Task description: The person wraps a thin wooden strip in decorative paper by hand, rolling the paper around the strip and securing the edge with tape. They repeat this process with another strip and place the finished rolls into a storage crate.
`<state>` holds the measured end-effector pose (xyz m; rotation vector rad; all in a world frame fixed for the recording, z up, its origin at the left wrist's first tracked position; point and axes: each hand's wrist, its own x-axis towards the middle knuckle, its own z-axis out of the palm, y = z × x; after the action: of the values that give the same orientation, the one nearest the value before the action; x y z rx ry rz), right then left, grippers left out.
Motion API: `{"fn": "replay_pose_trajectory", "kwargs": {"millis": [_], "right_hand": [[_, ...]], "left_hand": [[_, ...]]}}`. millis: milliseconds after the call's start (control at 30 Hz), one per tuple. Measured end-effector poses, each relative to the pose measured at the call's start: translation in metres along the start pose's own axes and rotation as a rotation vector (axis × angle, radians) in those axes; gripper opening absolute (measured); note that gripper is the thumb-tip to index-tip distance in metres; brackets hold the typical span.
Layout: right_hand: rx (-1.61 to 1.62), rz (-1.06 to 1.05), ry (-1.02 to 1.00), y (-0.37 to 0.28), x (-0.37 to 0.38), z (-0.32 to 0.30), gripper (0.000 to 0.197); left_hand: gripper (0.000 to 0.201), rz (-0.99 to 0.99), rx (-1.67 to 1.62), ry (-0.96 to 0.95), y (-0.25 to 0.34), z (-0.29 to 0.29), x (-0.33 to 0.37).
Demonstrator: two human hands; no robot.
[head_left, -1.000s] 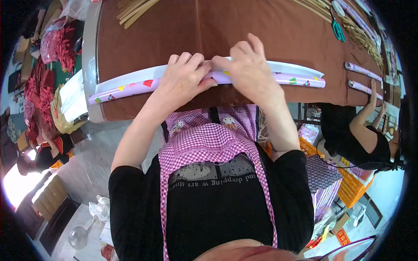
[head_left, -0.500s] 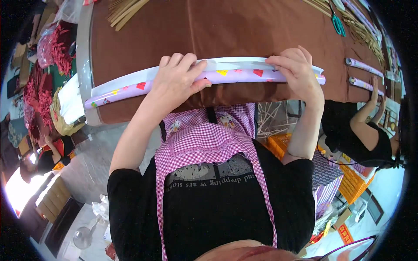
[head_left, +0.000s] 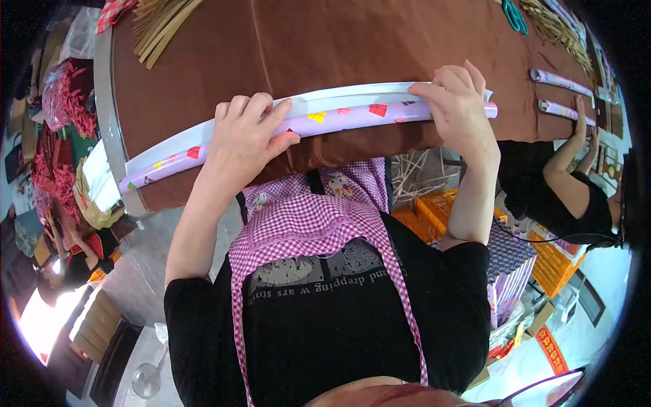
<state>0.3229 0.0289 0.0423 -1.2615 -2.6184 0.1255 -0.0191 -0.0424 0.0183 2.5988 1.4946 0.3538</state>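
Note:
A long roll of lilac wrapping paper (head_left: pixel 346 117) with red and yellow shapes lies across the near edge of the brown-covered table. Its white loose flap (head_left: pixel 308 103) shows along the far side. My left hand (head_left: pixel 245 134) curls over the roll left of the middle, fingers on the far side and thumb on the near side. Near the right end, my right hand (head_left: pixel 462 112) grips the roll, its thumb and forefinger by the flap's edge. The paper under both palms is hidden.
Tan strips (head_left: pixel 163 30) lie at the far left, green-handled scissors (head_left: pixel 515 17) at the far right. Two similar rolls (head_left: pixel 561 81) rest to the right, near another person's hand (head_left: pixel 581 119). An orange crate (head_left: pixel 437 210) stands below the table, and red shredded material (head_left: pixel 57 159) sits at left.
The view has shifted slightly, moving the table and roll left in the picture. My hands keep nearly the same places on the roll.

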Motion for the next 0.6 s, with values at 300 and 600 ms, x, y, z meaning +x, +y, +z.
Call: {"fn": "replay_pose_trajectory", "kwargs": {"millis": [300, 600], "right_hand": [[-0.113, 0.032, -0.025, -0.008, 0.005, 0.003, 0.027], [-0.174, 0.032, -0.046, -0.016, 0.009, 0.003, 0.026]], "left_hand": [[0.052, -0.008, 0.006, -0.009, 0.002, -0.001, 0.001], [0.052, -0.006, -0.001, -0.013, 0.0, -0.001, 0.0]]}}
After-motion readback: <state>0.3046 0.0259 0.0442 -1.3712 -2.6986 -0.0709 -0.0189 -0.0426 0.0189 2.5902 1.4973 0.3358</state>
